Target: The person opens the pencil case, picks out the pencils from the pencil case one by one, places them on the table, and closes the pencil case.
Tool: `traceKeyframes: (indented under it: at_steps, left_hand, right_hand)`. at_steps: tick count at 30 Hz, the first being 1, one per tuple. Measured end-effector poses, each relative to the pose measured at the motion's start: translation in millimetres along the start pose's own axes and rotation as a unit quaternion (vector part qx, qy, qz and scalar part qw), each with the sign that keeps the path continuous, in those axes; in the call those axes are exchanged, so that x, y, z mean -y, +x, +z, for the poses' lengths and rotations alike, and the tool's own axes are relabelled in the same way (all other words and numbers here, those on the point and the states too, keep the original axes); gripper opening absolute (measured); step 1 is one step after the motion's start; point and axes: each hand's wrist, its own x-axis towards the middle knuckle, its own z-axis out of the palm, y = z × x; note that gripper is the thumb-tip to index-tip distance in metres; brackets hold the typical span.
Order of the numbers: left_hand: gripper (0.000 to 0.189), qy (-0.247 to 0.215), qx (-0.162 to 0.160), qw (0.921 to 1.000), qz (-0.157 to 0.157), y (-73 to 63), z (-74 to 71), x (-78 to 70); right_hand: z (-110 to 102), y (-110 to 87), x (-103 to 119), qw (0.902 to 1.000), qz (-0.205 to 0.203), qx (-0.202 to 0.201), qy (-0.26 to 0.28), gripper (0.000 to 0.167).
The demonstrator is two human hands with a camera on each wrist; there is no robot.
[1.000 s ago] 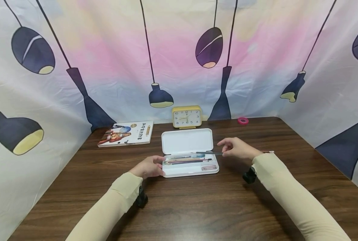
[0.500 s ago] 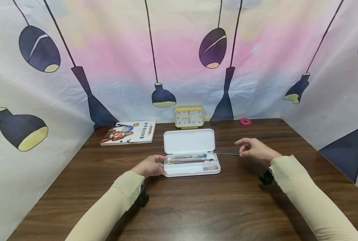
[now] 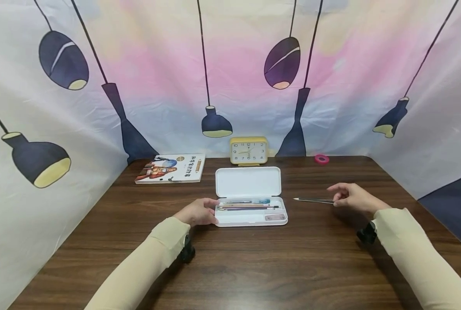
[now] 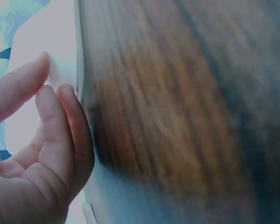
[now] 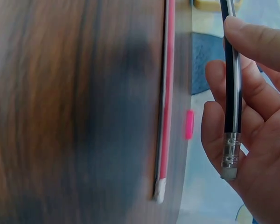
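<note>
A white pencil case [image 3: 251, 221] stands with its lid [image 3: 248, 181] raised, several pencils [image 3: 249, 207], a blue-capped pen [image 3: 259, 201] and a small pinkish sharpener-like block [image 3: 275, 217] inside. My left hand [image 3: 199, 212] holds the case's left end; the left wrist view shows its fingers [image 4: 56, 135] bent against the white edge. Off to the right of the case, my right hand [image 3: 356, 199] pinches a black-and-silver striped pencil [image 3: 313, 200], its tip pointing left. Its eraser end [image 5: 230, 158] shows in the right wrist view. A red pencil [image 5: 167, 102] lies on the table there.
Behind the case stands a yellow clock [image 3: 248, 150]. A book [image 3: 172, 168] lies at the back left, a pink ring-shaped roll [image 3: 322, 159] at the back right. The wooden table [image 3: 253, 267] meets a printed cloth [image 3: 168, 86] on the far side.
My right hand has moved right with the striped pencil, from beside the pencil case to well apart from it. The left hand stays at the case's left end. The head view has shifted slightly.
</note>
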Motion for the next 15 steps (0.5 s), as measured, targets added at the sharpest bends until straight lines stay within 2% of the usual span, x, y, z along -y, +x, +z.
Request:
traceKeyframes:
  at_steps: [6,15]
  left_hand:
    - [0.062,0.014,0.002,0.9999,0.003,-0.5,1.1,0.0]
    - [0.062,0.009,0.003,0.9999,0.007,-3.5,1.1,-1.7]
  right_hand:
    - [-4,-8.8,-10,0.9998,0.018,0.006,0.008,0.043]
    - [-4,-10.2,-16,0.9997,0.013,0.011,-0.015,0.042]
